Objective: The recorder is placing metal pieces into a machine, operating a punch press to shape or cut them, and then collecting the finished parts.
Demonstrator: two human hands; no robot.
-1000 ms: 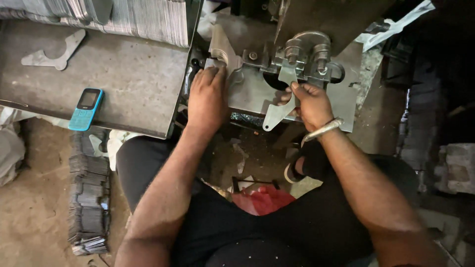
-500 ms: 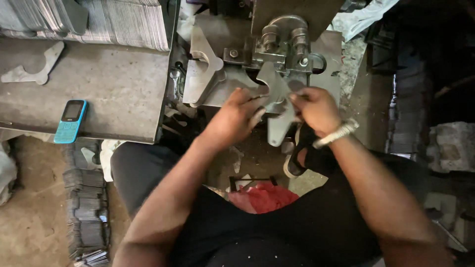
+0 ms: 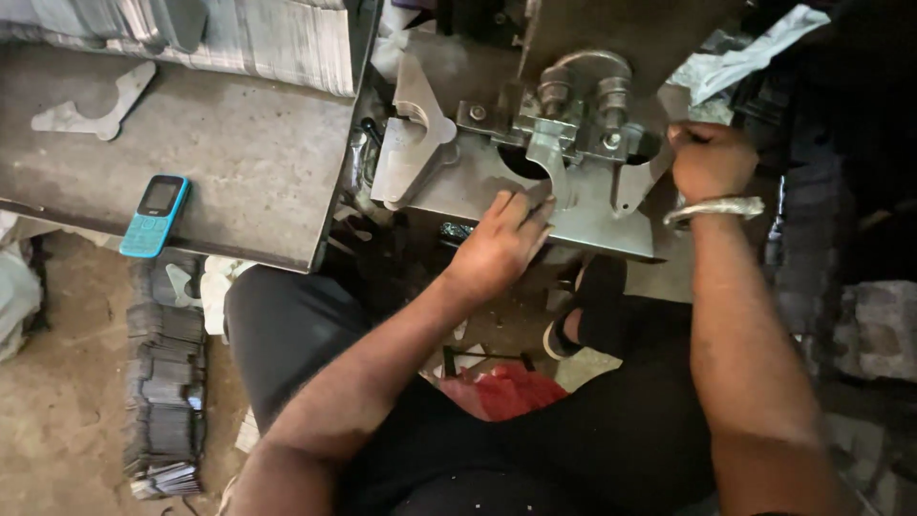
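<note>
Right hand [image 3: 709, 159] shifted off flat grey metal blank [image 3: 535, 196] to press rt side, fisted, grip unclear. Left hand [image 3: 501, 239] now open, flat on blank, seating it under die.

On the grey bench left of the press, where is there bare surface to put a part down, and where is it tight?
Bare metal table lies between the flat cut-out plate, the blue phone and the stacked sheets. Tight: the press bed, where the left hand lies flat and the right hand is fisted beside the die.
</note>
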